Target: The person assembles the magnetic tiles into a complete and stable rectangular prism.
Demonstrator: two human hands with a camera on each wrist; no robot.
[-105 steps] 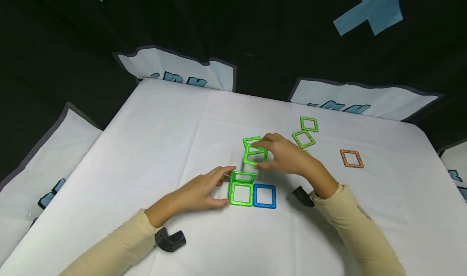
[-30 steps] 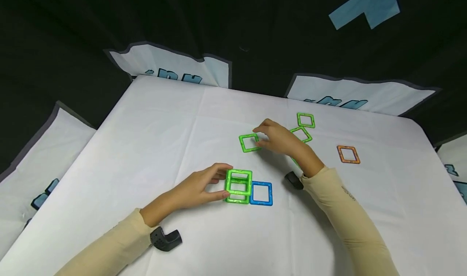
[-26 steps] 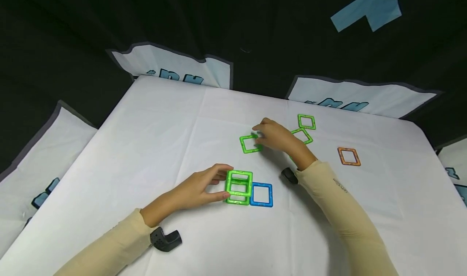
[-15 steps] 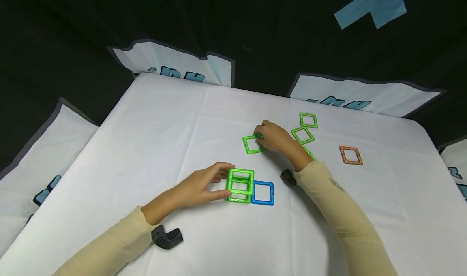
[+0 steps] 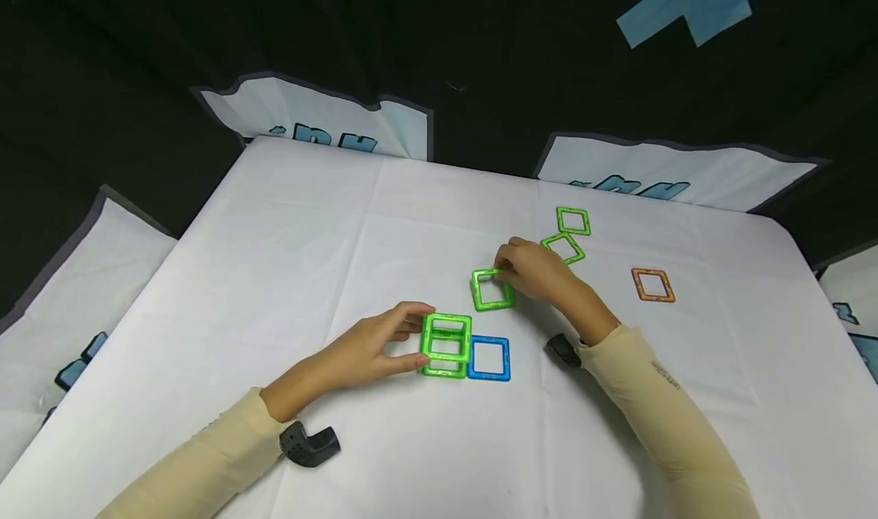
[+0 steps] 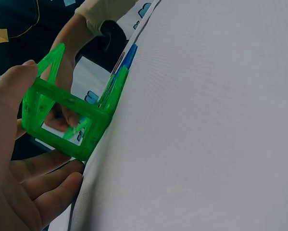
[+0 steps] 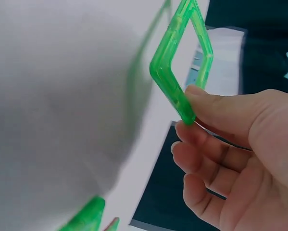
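Note:
In the head view my left hand [image 5: 377,347] holds the left side of a small box of green magnetic tiles [image 5: 446,357], thumb at the front and fingers behind. Its square frames stand joined, with open middles; in the left wrist view a tilted panel of the box [image 6: 71,100] shows by my thumb. A blue magnetic tile [image 5: 489,378] lies flat against the box's right side. Behind it, my right hand [image 5: 538,269] pinches one edge of a single green magnetic tile [image 5: 494,305]. The right wrist view shows this tile [image 7: 171,91] raised off the cloth, between thumb and forefinger.
Beyond my right hand lie two flat green tiles, a far one [image 5: 588,222] and a nearer one [image 5: 576,245] touching corners. An orange tile [image 5: 657,299] lies farther right. White cloth [image 5: 309,222] covers the table; a black curtain [image 5: 494,69] hangs behind.
The tile my right hand carried earlier is now part of the box. My right hand has since gripped the other green tile lying behind and brought it up and nearer. My left hand stays at the box.

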